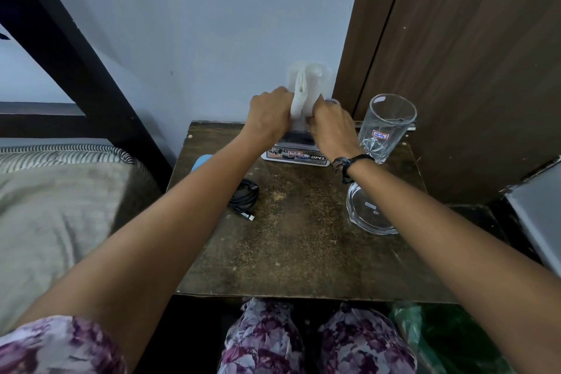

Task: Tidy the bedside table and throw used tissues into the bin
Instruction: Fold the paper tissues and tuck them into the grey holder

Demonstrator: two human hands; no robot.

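Tissue (pixel 304 91) is pinched between left hand (pixel 271 112) and right hand (pixel 329 124) above the box (pixel 296 155) at the back of the bedside table (pixel 303 252), so tidying looks barely underway, cable (pixel 244 196) and glasses (pixel 384 127) still out, bin nowhere visible.

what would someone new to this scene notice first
First, both hands at the back of the bedside table: the left hand and right hand grip a white tissue above a tissue box. Next, the tall empty glass at the back right, a glass dish in front of it, and a coiled black cable on the left.
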